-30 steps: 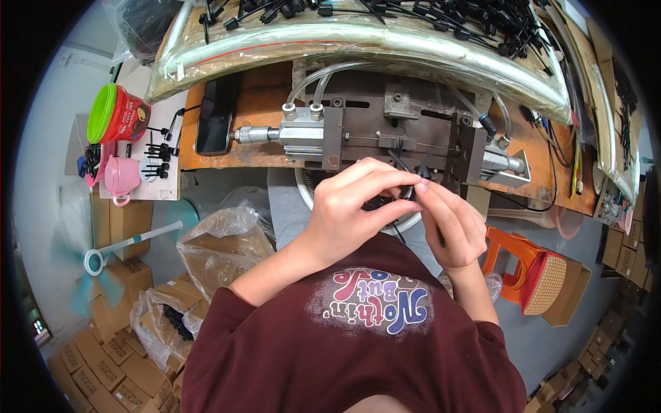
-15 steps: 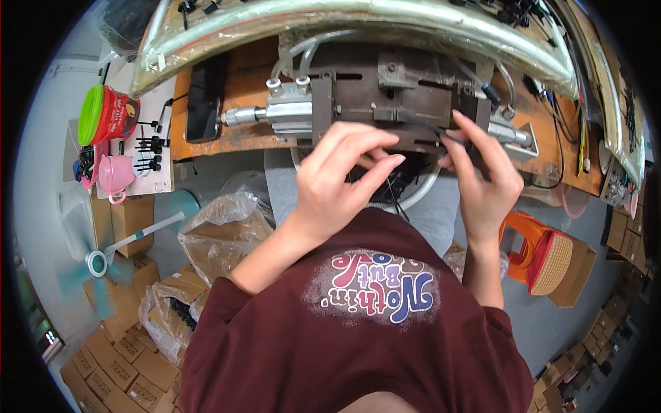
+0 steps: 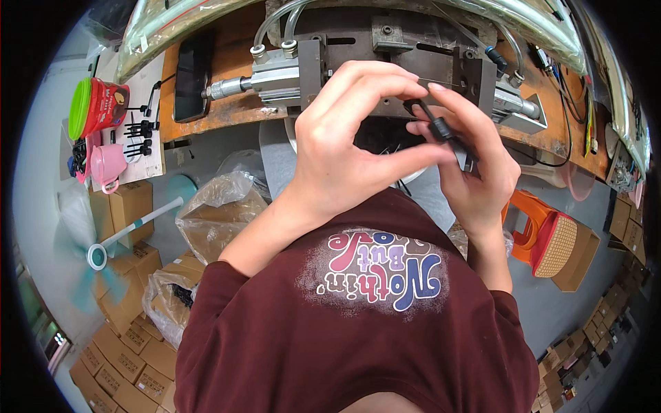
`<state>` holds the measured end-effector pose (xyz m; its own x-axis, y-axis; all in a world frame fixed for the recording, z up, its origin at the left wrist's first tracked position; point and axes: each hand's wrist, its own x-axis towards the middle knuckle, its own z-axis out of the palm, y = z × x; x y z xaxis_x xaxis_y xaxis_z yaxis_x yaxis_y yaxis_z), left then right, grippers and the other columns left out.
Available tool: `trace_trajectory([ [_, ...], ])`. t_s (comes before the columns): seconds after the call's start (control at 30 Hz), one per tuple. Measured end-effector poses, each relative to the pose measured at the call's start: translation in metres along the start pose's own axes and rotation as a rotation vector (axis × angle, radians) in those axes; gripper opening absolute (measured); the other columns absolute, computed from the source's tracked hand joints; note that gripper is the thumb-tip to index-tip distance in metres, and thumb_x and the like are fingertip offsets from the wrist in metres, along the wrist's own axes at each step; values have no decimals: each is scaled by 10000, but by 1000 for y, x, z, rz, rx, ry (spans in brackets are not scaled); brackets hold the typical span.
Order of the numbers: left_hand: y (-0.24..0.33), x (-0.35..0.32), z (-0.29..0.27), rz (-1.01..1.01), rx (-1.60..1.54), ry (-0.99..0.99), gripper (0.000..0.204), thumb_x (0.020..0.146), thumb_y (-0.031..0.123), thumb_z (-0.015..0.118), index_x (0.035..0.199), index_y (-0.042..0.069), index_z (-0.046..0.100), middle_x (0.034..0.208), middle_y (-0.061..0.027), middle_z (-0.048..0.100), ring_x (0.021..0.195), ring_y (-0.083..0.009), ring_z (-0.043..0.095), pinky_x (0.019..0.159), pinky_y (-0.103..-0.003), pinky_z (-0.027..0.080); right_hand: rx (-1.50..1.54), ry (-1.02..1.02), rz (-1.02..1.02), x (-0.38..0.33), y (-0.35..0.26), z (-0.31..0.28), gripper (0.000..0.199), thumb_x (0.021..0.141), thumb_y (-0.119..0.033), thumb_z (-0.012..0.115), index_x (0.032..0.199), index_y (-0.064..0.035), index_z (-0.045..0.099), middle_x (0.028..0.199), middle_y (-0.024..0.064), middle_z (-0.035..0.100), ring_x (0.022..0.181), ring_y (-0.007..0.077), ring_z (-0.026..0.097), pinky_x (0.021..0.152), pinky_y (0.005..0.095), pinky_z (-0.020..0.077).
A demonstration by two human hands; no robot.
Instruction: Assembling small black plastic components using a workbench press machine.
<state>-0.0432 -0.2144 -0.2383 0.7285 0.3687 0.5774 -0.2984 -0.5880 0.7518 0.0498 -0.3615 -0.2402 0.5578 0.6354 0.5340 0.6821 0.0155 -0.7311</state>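
My right hand (image 3: 480, 162) grips a small black plastic piece (image 3: 438, 127) with a ribbed collar and a looped or hooked end. My left hand (image 3: 339, 131) curves around from the other side, thumb and forefinger wide apart, with the piece between their tips. The left thumb tip comes close to the right fingers; whether it touches cannot be made out. Both hands are over the front edge of a dark metal fixture (image 3: 348, 62). Silver air cylinders flank it, one at left (image 3: 275, 77) and one at right (image 3: 509, 103). Dark strands below the hands are mostly hidden.
On the wooden bench (image 3: 237, 109) lies a black phone (image 3: 191, 76). To the left are a red tub (image 3: 103, 107), a pink cup (image 3: 108, 165) and several black parts. A fan (image 3: 96, 256) and cardboard boxes stand at left. An orange-red stool (image 3: 544, 241) is at right.
My left hand has moved right and up, and its thumb and forefinger have spread. The black piece in my right hand has turned and shows more clearly. The whole view has shifted slightly.
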Motion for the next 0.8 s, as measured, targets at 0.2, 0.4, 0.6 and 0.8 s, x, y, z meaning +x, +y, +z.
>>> trace_trajectory([
  [0.2, 2, -10, -6, 23, 35, -64, 356, 694, 36, 852, 1034, 35, 746, 1199, -145, 662, 1079, -254, 665, 881, -350, 562, 153, 25, 33, 0, 6, -7, 449, 868, 82, 682, 1289, 41, 530, 1046, 155, 736, 932, 195, 733, 798, 262, 583],
  [0.4, -20, -41, 2, 44, 388, -210, 304, 731, 39, 787, 1027, 26, 719, 1307, -143, 631, 1081, -302, 665, 972, -380, 540, 272, 74, 406, -3, 2, -25, 377, 882, 98, 659, 1244, 65, 558, 1006, 177, 740, 867, 217, 741, 746, 262, 593],
  [0.6, -25, -32, 11, 87, 625, -245, 243, 744, 101, 778, 976, 54, 723, 1258, -77, 679, 871, -223, 707, 799, -323, 568, 325, 86, 509, -9, 0, -28, 142, 863, 71, 706, 989, 113, 655, 902, 180, 735, 711, 163, 713, 603, 224, 562],
  [0.8, -23, -27, 8, 37, 659, -295, 256, 735, 137, 791, 979, 86, 735, 1225, -57, 698, 801, -198, 705, 670, -293, 548, 435, 74, 705, -17, 7, -27, 130, 874, 2, 734, 838, 36, 614, 731, 121, 709, 521, 97, 623, 464, 184, 427],
])
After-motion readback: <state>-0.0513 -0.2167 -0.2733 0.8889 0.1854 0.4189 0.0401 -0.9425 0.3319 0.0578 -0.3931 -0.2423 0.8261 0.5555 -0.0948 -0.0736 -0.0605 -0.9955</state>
